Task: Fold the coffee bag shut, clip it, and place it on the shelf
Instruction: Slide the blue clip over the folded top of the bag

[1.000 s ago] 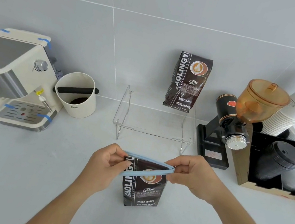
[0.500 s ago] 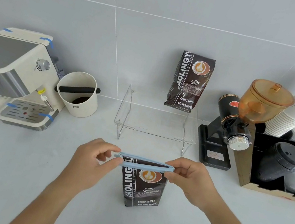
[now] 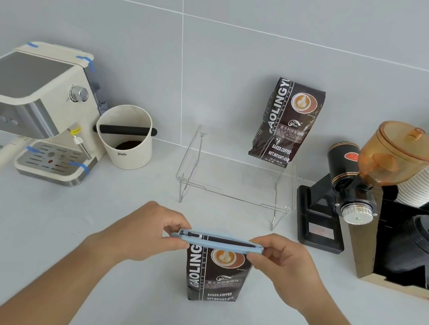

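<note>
A dark brown coffee bag point(image 3: 216, 277) stands upright on the white counter in front of me. A long light-blue clip point(image 3: 218, 242) lies level across its folded top, its two bars pressed together. My left hand point(image 3: 143, 231) pinches the clip's left end. My right hand point(image 3: 285, 266) pinches its right end. Behind the bag stands a clear acrylic shelf point(image 3: 233, 194). A second coffee bag point(image 3: 286, 122) stands on the shelf's back right, leaning on the wall.
An espresso machine point(image 3: 31, 107) and a white knock box point(image 3: 126, 136) stand at the left. A black grinder with an amber hopper point(image 3: 359, 182) and a black crate of cups and lids point(image 3: 423, 236) stand at the right.
The clip's two bars, spread apart at the left a second ago, have come together over the bag's top. My left fingers have shifted onto the clip's left end.
</note>
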